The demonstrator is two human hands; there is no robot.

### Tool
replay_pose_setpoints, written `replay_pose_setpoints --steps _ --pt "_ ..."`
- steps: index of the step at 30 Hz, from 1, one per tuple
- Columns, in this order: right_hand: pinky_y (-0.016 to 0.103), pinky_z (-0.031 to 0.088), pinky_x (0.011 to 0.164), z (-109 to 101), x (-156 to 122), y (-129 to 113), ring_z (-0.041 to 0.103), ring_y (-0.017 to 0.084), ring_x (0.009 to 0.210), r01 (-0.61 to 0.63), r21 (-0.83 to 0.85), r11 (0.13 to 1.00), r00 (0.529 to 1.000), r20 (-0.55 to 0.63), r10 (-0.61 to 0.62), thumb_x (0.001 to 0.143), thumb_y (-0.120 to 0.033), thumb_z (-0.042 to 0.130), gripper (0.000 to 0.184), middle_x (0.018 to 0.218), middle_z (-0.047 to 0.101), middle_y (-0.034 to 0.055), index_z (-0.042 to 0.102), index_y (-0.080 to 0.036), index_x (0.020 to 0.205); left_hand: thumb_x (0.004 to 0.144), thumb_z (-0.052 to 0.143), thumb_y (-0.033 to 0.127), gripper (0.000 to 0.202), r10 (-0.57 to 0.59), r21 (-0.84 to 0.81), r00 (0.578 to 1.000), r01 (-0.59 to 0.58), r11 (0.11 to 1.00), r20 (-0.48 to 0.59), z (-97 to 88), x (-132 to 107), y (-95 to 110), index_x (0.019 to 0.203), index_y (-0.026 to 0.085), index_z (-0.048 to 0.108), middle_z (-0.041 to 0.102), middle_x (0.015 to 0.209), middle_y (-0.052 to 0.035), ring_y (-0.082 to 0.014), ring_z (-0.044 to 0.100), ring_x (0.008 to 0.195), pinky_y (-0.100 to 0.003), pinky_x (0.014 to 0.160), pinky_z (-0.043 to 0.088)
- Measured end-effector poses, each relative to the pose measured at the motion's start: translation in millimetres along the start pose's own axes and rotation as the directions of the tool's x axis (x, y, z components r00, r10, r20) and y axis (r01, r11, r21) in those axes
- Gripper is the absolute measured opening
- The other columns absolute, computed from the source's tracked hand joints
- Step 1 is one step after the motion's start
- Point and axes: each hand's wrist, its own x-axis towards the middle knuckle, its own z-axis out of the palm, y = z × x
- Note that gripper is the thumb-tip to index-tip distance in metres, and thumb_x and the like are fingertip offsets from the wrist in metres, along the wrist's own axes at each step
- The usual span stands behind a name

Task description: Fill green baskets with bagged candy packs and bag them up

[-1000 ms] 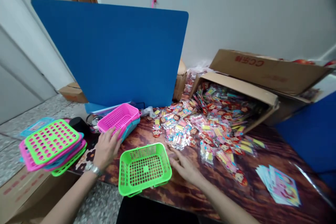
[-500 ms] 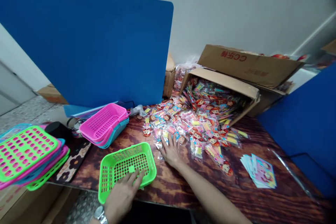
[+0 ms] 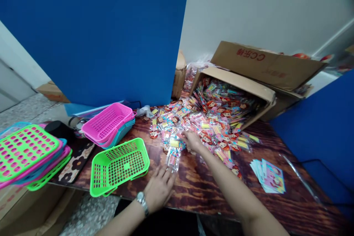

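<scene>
On the table edge, left hand [image 3: 159,188]: lay flat, fingers spread and holding nothing, fingertips touching a toy packet [image 3: 172,158].
Right hand [image 3: 191,141]: reached into the packet pile [image 3: 204,125]; whether it gripped one could not be told.
Green basket [image 3: 118,166]: just left of the left hand, apart from it.
Packet source: tipped cardboard box [image 3: 235,81] behind the pile.
Further left: pink basket stack [image 3: 109,125], lid stack [image 3: 27,153].

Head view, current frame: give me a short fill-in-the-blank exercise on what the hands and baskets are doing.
1. The single basket near the table's front edge is ____ in colour.
2. The left hand wears a ____ on its wrist.
3. The right hand reaches into the pile of ____ spilling from the cardboard box.
4. The top basket of the stack behind is ____.

Missing words: green; watch; packets; pink
</scene>
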Motion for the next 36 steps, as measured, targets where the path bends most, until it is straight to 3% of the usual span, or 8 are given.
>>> replay_pose_setpoints --steps 6,12,18,22,25,29,33,36 --pt "0.028 0.037 0.083 5 -13 -20 0.053 0.021 0.103 0.176 -0.005 0.984 0.981 0.081 -0.175 0.087 -0.033 0.051 0.023 0.113 0.057 0.0102 0.055 -0.019 0.104 0.088 0.043 0.048 0.062 -0.132 -0.050 0.987 0.137 0.989 0.090 42.2 19 -1 0.136 0.009 0.037 0.037 0.140 -0.0204 -0.0353 0.033 0.129 -0.051 0.103 0.028" --pt "0.035 0.037 0.078 5 -25 -24 0.058 0.027 0.095 0.163 -0.041 0.986 0.976 0.153 -0.155 0.083 -0.038 0.053 0.034 0.098 0.065 0.0115 0.052 -0.021 0.113 0.089 0.045 0.042 0.052 0.003 -0.110 0.997 0.005 0.994 0.073 34.6 -1 -10 0.132 0.013 0.042 0.039 0.140 -0.0164 -0.0307 0.029 0.132 -0.048 0.106 0.026" --pt "0.029 0.034 0.082 -23 -37 -20 0.058 0.020 0.093 0.568 -0.013 0.823 0.800 0.247 -0.547 0.084 -0.031 0.052 0.012 0.096 0.066 0.0048 0.058 -0.024 0.091 0.091 0.038 0.021 0.031 -0.056 -0.244 0.998 0.045 0.969 -0.040 22.6 -21 -25 0.117 0.016 0.053 0.040 0.140 -0.0123 -0.0237 0.033 0.131 -0.043 0.104 0.035" --pt "0.027 0.035 0.068 -33 -26 -14 0.060 0.020 0.079 0.406 -0.140 0.903 0.906 0.189 -0.378 0.088 -0.028 0.045 0.015 0.091 0.065 0.0081 0.057 -0.021 0.093 0.090 0.043 0.026 0.041 -0.079 -0.219 0.994 0.061 0.974 -0.074 32.2 -26 -15 0.129 0.017 0.044 0.046 0.135 -0.0123 -0.0309 0.032 0.131 -0.053 0.104 0.033" --pt "0.024 0.031 0.058 -34 -18 -10 0.058 0.018 0.070 0.421 -0.102 0.901 0.894 0.217 -0.393 0.085 -0.031 0.048 0.013 0.081 0.064 0.0046 0.057 -0.022 0.090 0.091 0.039 0.024 0.041 -0.212 -0.301 0.963 0.155 0.941 -0.169 37.5 -14 -3 0.130 0.014 0.042 0.045 0.134 -0.0163 -0.0281 0.038 0.127 -0.049 0.102 0.037" --pt "0.021 0.028 0.056 -28 -18 -12 0.051 0.013 0.065 0.487 0.068 0.871 0.847 0.205 -0.490 0.080 -0.027 0.052 0.009 0.074 0.059 -0.0010 0.054 -0.021 0.087 0.086 0.046 0.028 0.055 -0.428 -0.533 0.876 0.259 0.806 -0.223 40.5 14 8 0.136 0.011 0.029 0.041 0.135 -0.0196 -0.0282 0.036 0.129 -0.046 0.102 0.037" --pt "0.020 0.029 0.059 -22 -22 -4 0.044 0.012 0.064 0.460 0.267 0.847 0.873 0.038 -0.486 0.079 -0.028 0.050 0.014 0.071 0.053 -0.0024 0.050 -0.019 0.089 0.081 0.050 0.029 0.048 -0.681 -0.823 0.733 0.388 0.416 0.002 47.7 31 7 0.124 0.012 0.037 0.064 0.095 -0.0104 -0.0226 0.063 0.089 -0.037 0.078 0.049" --pt "0.020 0.030 0.059 -20 -25 8 0.042 0.011 0.063 0.427 0.277 0.861 0.899 -0.033 -0.436 0.078 -0.028 0.050 0.010 0.070 0.048 -0.0024 0.048 -0.019 0.078 0.082 0.049 0.034 0.024 -0.660 -0.866 0.746 0.383 0.322 0.085 48.9 32 -3 0.095 0.015 0.052 0.063 0.072 -0.0024 -0.0158 0.061 0.061 -0.026 0.059 0.047"
